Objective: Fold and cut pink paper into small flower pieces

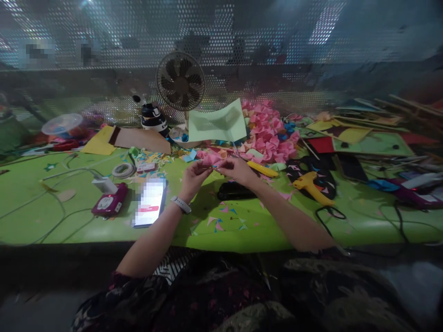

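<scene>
Pink folded pieces (266, 131): creased matt paper. Pale green sheet (218, 125): smooth matt paper. Tabletop (256, 240): smooth, plastic-looking, soft sheen. Yellow glue gun (313, 190): smooth plastic. Purple socket block (110, 204): glossy plastic. Perforated back panel (221, 27): metal-looking.

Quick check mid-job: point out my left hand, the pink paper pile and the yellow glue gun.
Left hand (192, 179): head view, on the back of the hand.
Pink paper pile (268, 131): head view, on folded pieces mid-heap.
Yellow glue gun (311, 186): head view, on the body.
</scene>
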`<state>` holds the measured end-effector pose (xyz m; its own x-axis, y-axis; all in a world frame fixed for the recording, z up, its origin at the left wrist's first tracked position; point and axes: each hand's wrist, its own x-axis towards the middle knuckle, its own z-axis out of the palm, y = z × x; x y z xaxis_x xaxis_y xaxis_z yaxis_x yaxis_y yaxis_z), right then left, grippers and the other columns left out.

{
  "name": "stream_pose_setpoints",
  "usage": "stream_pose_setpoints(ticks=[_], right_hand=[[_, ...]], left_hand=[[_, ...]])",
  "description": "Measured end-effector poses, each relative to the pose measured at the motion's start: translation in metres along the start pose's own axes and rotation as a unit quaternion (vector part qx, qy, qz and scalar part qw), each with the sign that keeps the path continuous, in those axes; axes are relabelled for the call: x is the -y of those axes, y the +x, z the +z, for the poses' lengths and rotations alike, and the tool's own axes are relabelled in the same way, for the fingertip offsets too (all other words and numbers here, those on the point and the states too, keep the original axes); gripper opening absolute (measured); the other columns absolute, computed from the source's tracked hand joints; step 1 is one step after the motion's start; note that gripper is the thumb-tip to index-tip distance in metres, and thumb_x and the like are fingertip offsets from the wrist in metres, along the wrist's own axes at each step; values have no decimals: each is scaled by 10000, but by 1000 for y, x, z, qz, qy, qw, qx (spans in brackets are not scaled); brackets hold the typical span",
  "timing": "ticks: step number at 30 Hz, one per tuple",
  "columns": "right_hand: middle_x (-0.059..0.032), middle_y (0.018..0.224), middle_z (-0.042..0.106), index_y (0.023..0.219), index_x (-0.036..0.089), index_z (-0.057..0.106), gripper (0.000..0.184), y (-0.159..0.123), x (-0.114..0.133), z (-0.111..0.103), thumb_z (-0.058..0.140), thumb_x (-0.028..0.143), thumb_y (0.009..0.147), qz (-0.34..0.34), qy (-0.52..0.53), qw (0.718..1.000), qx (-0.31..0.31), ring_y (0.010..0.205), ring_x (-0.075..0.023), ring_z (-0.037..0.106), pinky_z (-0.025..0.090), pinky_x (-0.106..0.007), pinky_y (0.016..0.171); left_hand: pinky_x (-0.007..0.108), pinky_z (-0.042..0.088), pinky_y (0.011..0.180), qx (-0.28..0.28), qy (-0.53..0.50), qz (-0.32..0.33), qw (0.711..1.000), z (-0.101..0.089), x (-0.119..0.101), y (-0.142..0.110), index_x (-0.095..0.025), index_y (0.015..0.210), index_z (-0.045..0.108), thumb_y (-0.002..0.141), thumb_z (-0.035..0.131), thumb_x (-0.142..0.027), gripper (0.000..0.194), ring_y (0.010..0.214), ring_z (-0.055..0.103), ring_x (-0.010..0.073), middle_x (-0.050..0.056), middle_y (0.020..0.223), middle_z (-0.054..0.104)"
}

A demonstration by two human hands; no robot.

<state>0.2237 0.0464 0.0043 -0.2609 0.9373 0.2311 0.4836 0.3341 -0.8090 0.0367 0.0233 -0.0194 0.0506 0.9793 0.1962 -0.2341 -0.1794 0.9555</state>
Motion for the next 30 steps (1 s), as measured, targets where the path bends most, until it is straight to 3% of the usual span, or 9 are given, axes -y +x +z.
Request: stream_pose_setpoints(ticks=[5,10,21,30], right_hand=[[-21,729,676,873,152,688,421,-1,4,-7,790,514,683,9,74,997,31,672,-150,605,493,-282,647],[-49,834,718,908,140,709,437,-3,8,-5,784,516,700,-2,132,988,84,729,-146,638,514,-296,720],[-23,756,708,859,168,695,407,-5,12,-4,821,497,654,18,160,986,48,687,-145,638,527,-287,658],[-24,755,696,852,165,683,422,-4,7,0,805,522,665,-9,142,990,23,709,-153,636,524,-301,706]], left_hand=[[393,566,963,-9,-8,11,1000,0,-3,0,-170,910,650,616,898,-362,429,926,740,193,74,993,768],[385,577,940,2,-7,18,1000,1,-2,0,-168,925,655,612,902,-364,445,932,743,200,75,992,766],[373,565,946,0,-10,12,1000,2,-5,-1,-165,925,647,652,869,-246,361,915,741,188,63,962,759],[363,567,924,1,-14,19,1000,2,-6,-2,-163,927,649,636,884,-288,394,902,741,186,65,952,764]])
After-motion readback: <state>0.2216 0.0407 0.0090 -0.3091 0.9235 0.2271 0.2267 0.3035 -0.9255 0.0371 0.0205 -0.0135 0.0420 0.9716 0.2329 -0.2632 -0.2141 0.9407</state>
